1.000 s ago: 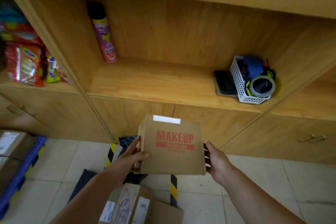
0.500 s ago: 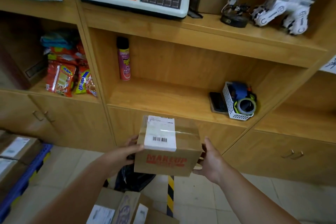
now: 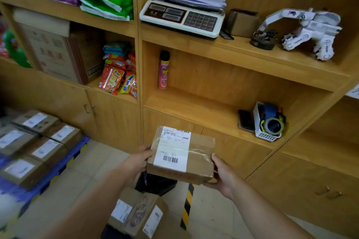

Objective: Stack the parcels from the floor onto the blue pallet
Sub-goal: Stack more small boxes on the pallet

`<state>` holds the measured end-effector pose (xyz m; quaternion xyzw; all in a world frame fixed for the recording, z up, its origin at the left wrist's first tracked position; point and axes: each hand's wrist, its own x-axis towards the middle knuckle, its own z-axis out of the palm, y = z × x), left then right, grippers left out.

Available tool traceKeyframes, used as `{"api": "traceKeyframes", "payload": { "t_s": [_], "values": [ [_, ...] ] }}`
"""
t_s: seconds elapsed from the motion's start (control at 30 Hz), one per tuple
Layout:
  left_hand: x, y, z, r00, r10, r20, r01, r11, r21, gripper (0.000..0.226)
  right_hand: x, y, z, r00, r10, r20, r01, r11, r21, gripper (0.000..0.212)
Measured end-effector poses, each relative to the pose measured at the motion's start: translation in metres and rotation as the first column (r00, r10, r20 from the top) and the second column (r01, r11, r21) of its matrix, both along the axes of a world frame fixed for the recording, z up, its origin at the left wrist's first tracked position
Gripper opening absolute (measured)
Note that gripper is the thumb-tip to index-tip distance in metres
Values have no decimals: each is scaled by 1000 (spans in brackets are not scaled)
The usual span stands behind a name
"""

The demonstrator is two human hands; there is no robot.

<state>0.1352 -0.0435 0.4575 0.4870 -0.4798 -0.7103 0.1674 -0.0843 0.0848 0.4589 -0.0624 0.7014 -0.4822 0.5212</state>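
We hold a taped cardboard parcel (image 3: 181, 154) at waist height, left hand (image 3: 138, 158) and right hand (image 3: 223, 174) curled around its two ends. Far left, the blue pallet (image 3: 75, 152) already carries several stacked parcels (image 3: 37, 145). Near our feet, more parcels on the floor (image 3: 136, 213) wait, so the job seems partly done.

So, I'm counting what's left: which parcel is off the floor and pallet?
The taped parcel with the barcode label, held between the left hand and right hand; the others lie down.
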Motion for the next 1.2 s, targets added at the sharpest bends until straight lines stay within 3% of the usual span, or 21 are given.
{"api": "traceKeyframes", "payload": {
  "t_s": [0.3, 0.6, 0.87, 1.2],
  "values": [
    [79, 90, 14, 965, 253, 64, -252, 967, -33, 26, 67, 31, -7, 967, 242, -83, -237, 969, 66, 25],
    [195, 98, 7, 856, 499, 136, -497, 866, -45, 31, 179, 9, -14, 907, 412, -89, -402, 909, 107, 24],
    [355, 75, 0, 794, 599, 108, -596, 801, -63, 30, 341, -52, -36, 855, 507, -114, -493, 860, 130, 32],
    [559, 13, -19, 737, 666, 116, -666, 745, -42, 36, 551, -125, -43, 761, 625, -174, -602, 780, 173, 15]
  ]
}}
